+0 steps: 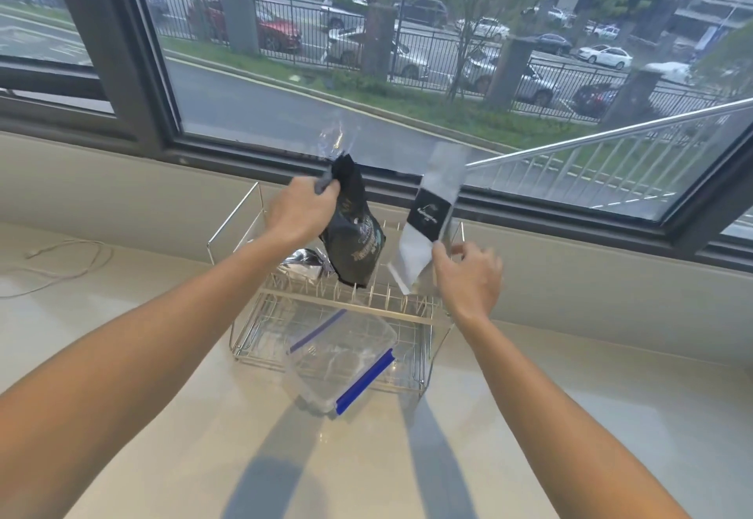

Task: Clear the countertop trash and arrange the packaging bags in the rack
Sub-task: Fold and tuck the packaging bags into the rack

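Note:
A metal wire rack [419,316] stands on the pale countertop under the window. My left hand [299,215] grips the top of a black printed pouch [356,237], whose lower end hangs over the rack's rear slots; a bit of clear film sticks up above that hand. My right hand [472,274] pinches the lower edge of a white bag with a black label [432,213], held tilted above the rack's right side. A crumpled silver foil bag [303,263] lies in the rack's back left. A clear zip bag with blue strips [346,359] rests across the rack's front edge.
A white cable [61,266] curls on the countertop [570,416] at the far left. The window sill and dark frame [570,196] run right behind the rack. Both forearms cast shadows on the counter in front.

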